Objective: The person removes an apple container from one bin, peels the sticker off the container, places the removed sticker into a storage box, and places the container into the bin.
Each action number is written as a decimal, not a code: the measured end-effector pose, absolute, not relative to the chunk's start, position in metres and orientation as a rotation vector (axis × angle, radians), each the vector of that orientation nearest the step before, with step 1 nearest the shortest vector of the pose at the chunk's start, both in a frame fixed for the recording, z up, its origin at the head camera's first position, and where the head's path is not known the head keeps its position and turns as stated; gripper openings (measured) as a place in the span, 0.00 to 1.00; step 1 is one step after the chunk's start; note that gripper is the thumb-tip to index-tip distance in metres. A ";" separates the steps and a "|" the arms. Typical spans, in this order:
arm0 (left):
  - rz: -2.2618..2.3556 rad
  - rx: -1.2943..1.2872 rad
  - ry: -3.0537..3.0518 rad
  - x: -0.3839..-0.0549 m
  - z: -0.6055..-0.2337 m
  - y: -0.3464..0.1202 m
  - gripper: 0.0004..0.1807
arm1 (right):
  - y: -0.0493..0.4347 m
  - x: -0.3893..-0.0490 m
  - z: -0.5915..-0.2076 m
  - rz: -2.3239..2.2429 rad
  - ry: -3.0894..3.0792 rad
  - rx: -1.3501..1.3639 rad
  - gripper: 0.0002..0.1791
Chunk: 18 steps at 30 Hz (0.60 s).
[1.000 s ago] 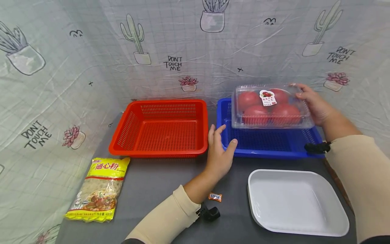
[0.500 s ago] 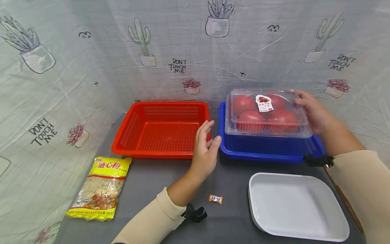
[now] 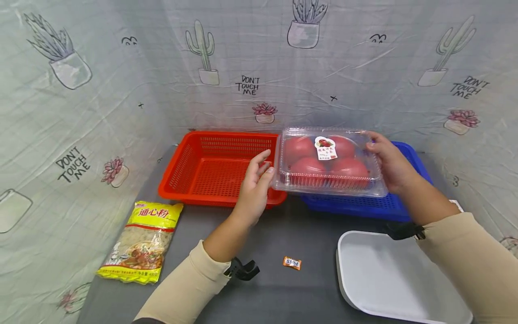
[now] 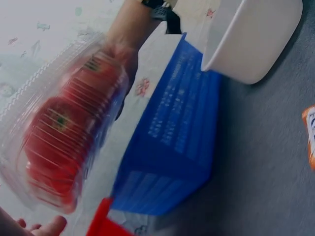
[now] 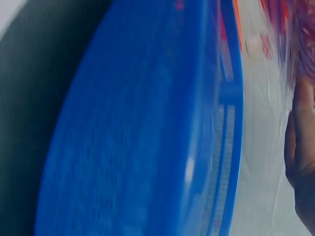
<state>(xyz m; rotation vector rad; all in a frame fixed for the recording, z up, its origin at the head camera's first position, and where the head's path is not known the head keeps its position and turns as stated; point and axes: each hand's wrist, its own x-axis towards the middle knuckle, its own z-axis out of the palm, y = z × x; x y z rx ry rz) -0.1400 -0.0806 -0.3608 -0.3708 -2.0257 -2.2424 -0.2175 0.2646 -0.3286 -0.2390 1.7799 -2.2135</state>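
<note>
A clear plastic clamshell box of tomatoes [image 3: 328, 163], with a white label on its lid, hangs in the air over the left part of the blue basket [image 3: 352, 204] and the red basket's right edge. My right hand [image 3: 390, 164] grips the box by its right end. Close to the box's left end is my left hand [image 3: 252, 191], its fingers loosely extended; in the left wrist view its fingertips [image 4: 53, 226] appear just short of the plastic. The left wrist view shows the tomatoes [image 4: 61, 130] through the ribbed side. The red basket [image 3: 222, 177] stands behind my left hand.
A yellow bag of macaroni [image 3: 141, 243] lies at the table's left. An orange-wrapped candy [image 3: 292, 263] lies near the front middle. At the front right stands a white tray [image 3: 396, 274], partly covered by my right sleeve. A patterned curtain [image 3: 259, 58] hangs behind the baskets.
My right hand has carried the tomato box leftward and nearer, from above the blue basket toward the red one. My left hand has moved left, from the blue basket's rim to the box's left end.
</note>
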 end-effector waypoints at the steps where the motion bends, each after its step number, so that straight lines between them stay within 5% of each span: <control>1: -2.278 -0.364 -2.017 -0.140 -0.359 -0.085 0.27 | 0.257 -0.215 -0.329 -2.216 1.786 -0.225 0.23; 18: -2.282 -0.237 -2.026 -0.108 -0.344 -0.189 0.25 | 0.141 -0.183 -0.337 -2.253 1.740 -0.259 0.22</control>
